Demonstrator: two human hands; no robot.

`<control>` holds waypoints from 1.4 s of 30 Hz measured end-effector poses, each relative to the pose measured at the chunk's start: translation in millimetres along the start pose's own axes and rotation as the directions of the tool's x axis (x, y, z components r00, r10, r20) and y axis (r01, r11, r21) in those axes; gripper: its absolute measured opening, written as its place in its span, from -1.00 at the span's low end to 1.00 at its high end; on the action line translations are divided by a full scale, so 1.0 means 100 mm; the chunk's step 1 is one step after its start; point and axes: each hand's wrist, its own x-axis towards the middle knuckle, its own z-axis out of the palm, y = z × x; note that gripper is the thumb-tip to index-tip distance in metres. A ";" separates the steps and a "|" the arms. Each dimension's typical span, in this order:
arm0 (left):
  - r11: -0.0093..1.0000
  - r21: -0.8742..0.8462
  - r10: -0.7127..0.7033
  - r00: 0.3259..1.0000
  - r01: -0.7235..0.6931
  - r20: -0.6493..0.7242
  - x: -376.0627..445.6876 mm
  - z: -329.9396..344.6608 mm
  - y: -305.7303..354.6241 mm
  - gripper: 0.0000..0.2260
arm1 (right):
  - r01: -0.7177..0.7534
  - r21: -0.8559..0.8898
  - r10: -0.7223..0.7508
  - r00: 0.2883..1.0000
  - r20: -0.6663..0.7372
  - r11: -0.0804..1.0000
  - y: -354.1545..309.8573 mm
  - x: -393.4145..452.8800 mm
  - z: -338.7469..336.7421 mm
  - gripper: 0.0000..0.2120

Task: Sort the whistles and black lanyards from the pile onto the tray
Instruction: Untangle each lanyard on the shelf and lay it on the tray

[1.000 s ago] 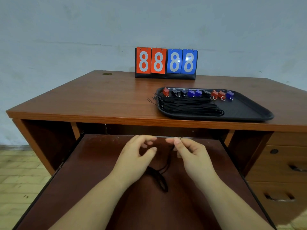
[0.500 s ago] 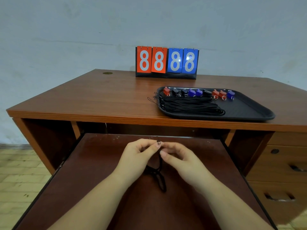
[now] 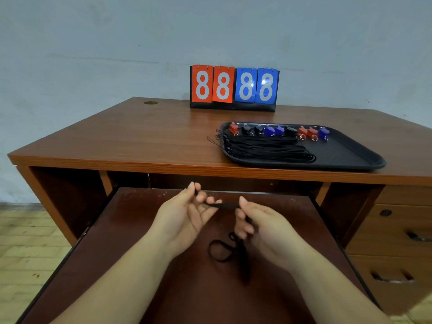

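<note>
A black lanyard (image 3: 225, 205) is stretched between my two hands above the pull-out shelf (image 3: 140, 242). My left hand (image 3: 184, 216) pinches one end of it, and my right hand (image 3: 259, 226) grips the cord, whose loose loop (image 3: 219, 251) hangs down onto the shelf. On the desk top, a black tray (image 3: 350, 155) holds a row of several red, black and blue whistles (image 3: 278, 131) along its far edge. A bundle of black lanyards (image 3: 264, 149) lies in front of them.
A flip scoreboard (image 3: 234, 87) showing 8888 stands at the back of the wooden desk (image 3: 131, 139). Drawers (image 3: 395, 232) with handles are at the right below the desk top. A tiled floor lies at the left.
My hands were together at the lanyard's end; they have moved apart, pulling a length of the cord taut between them. The loop on the shelf has shifted to the right.
</note>
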 end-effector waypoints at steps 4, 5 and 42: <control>0.955 0.276 0.144 0.983 -0.107 -0.118 0.10 -0.13 0.07 -0.76 | -0.075 0.252 0.098 0.992 -0.078 0.965 -0.11 -0.02 -0.10 -0.64; 0.903 0.405 0.217 0.967 -0.147 -0.134 0.13 -0.17 0.09 -0.77 | -0.077 0.302 0.111 0.989 -0.097 0.950 -0.13 -0.02 -0.12 -0.65; 0.308 0.919 0.499 0.864 -0.247 0.065 0.06 -0.23 0.04 -0.79 | 0.160 -0.704 -0.286 0.956 -0.064 0.692 0.01 -0.01 -0.19 -0.64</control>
